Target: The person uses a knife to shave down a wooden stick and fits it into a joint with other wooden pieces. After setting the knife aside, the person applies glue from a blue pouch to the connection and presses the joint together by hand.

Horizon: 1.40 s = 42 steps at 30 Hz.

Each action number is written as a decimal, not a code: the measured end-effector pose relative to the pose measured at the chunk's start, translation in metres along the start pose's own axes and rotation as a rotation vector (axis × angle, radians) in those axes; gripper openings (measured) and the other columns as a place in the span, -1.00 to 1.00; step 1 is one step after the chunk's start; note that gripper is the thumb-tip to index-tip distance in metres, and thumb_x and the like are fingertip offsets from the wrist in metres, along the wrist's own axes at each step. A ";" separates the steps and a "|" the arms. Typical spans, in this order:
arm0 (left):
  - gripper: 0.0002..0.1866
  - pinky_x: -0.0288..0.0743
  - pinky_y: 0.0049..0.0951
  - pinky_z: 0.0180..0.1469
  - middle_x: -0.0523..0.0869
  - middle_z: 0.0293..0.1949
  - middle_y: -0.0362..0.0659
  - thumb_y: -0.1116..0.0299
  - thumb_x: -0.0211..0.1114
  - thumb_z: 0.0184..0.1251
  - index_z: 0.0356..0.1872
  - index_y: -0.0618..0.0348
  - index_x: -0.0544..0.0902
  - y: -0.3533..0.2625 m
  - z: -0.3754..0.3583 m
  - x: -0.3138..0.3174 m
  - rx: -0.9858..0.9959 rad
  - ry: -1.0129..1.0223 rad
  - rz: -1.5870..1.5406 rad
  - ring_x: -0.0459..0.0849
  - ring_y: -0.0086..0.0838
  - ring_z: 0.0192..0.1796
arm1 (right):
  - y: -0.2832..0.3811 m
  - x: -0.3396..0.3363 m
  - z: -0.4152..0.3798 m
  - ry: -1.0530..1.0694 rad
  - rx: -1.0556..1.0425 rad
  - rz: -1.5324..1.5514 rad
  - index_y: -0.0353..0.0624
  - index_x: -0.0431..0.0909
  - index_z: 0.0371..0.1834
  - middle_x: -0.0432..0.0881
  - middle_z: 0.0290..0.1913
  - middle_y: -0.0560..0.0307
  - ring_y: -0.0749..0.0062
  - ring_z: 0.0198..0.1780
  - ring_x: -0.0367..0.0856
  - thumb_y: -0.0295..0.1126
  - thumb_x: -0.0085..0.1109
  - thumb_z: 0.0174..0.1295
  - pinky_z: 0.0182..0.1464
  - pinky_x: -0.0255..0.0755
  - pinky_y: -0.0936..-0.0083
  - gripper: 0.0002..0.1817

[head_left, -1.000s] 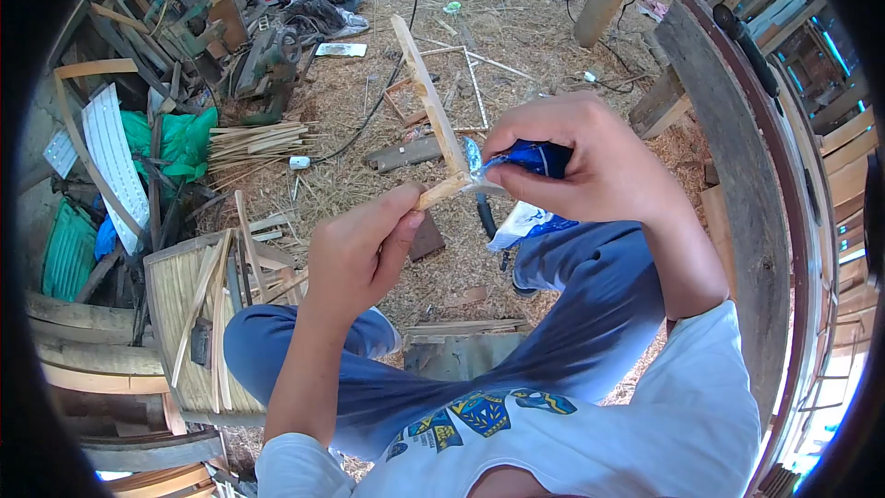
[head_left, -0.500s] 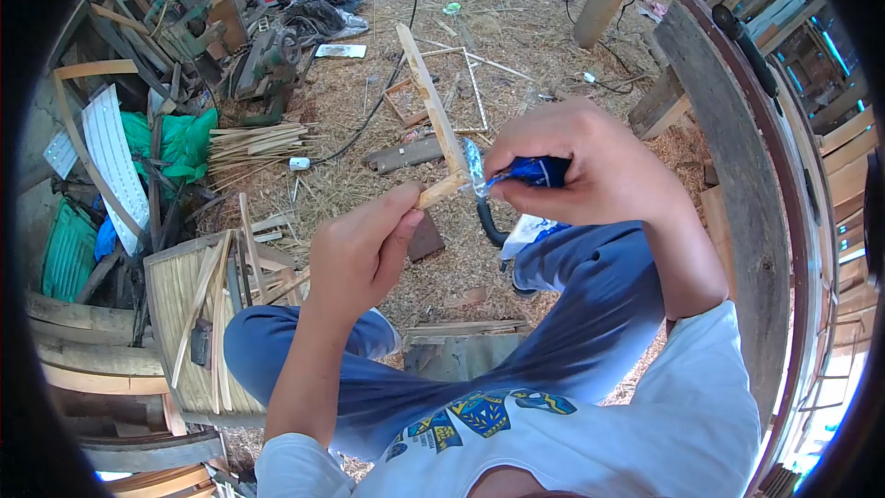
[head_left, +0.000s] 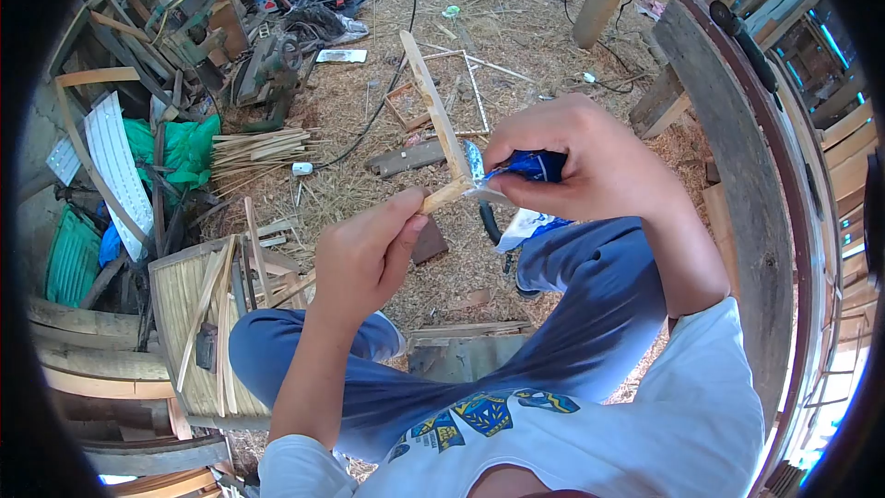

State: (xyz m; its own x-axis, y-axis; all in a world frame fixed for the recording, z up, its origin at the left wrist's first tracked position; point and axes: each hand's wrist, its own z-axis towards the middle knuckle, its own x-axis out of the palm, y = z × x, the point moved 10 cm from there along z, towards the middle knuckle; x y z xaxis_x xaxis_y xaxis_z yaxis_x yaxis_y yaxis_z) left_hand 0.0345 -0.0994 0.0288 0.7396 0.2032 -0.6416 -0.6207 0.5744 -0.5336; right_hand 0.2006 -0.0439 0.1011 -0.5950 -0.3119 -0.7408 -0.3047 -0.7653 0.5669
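In my left hand (head_left: 364, 249), thumb and fingers pinch the short arm of an L-shaped wooden frame piece (head_left: 433, 100). Its long arm points up and away from me. My right hand (head_left: 595, 161) is closed around a crumpled blue packet (head_left: 535, 166) with a shiny silver end. That silver end touches or lies just beside the corner where the two wooden strips meet. A whitish smear or wet shine shows at this corner, but I cannot make out what it is. The right fingers hide much of the packet.
Thin wooden frames (head_left: 479, 97) and a dark board (head_left: 406, 159) lie on the shaving-covered floor. A bundle of sticks (head_left: 263, 149) is at the left, near a black cable (head_left: 373, 115). Loose strips rest on a wooden panel (head_left: 189, 281). A heavy beam (head_left: 728, 129) stands at the right.
The wooden piece has tilted slightly and its far end has dropped a little. The packet's silver end has shifted lower against the corner, where a whitish shine now shows. Both hands keep their hold.
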 end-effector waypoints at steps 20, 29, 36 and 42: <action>-0.80 0.56 -0.20 -0.41 0.76 -0.39 -0.04 0.34 0.36 0.56 0.11 0.05 0.72 0.002 0.001 0.003 -0.052 0.039 -0.013 0.77 -0.13 -0.44 | -0.001 -0.002 0.000 0.006 -0.019 0.018 -0.21 0.72 -0.21 0.74 -0.36 0.01 0.09 -0.34 0.73 -0.52 0.48 0.20 -0.27 0.53 0.28 -0.86; -0.78 0.61 -0.19 -0.38 0.78 -0.38 -0.03 0.32 0.35 0.57 0.13 0.03 0.72 0.005 0.000 0.005 -0.075 0.050 0.010 0.80 -0.11 -0.40 | 0.001 0.003 0.001 0.022 -0.017 -0.028 -0.20 0.71 -0.22 0.74 -0.35 -0.03 0.00 -0.30 0.75 -0.49 0.47 0.18 -0.26 0.55 0.21 -0.86; -0.78 0.60 -0.16 -0.38 0.78 -0.38 -0.03 0.30 0.33 0.59 0.14 0.02 0.70 0.004 0.003 0.003 -0.066 0.028 0.028 0.80 -0.09 -0.39 | 0.003 0.000 -0.001 -0.003 -0.061 -0.018 -0.20 0.69 -0.22 0.71 -0.37 0.03 0.09 -0.34 0.71 -0.55 0.48 0.19 -0.29 0.50 0.25 -0.85; -0.77 0.60 -0.15 -0.39 0.78 -0.37 -0.04 0.29 0.33 0.58 0.15 0.02 0.68 0.005 0.003 0.006 -0.075 0.038 0.044 0.80 -0.08 -0.39 | -0.002 0.003 0.000 0.015 -0.016 -0.069 -0.20 0.69 -0.24 0.71 -0.36 0.03 0.07 -0.33 0.71 -0.53 0.49 0.18 -0.28 0.50 0.26 -0.85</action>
State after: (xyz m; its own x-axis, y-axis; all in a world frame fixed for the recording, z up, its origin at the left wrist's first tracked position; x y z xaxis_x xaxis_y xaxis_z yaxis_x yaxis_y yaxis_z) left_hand 0.0366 -0.0929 0.0245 0.7014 0.1961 -0.6853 -0.6715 0.5044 -0.5429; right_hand 0.1992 -0.0435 0.0980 -0.5614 -0.2664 -0.7835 -0.3328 -0.7942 0.5084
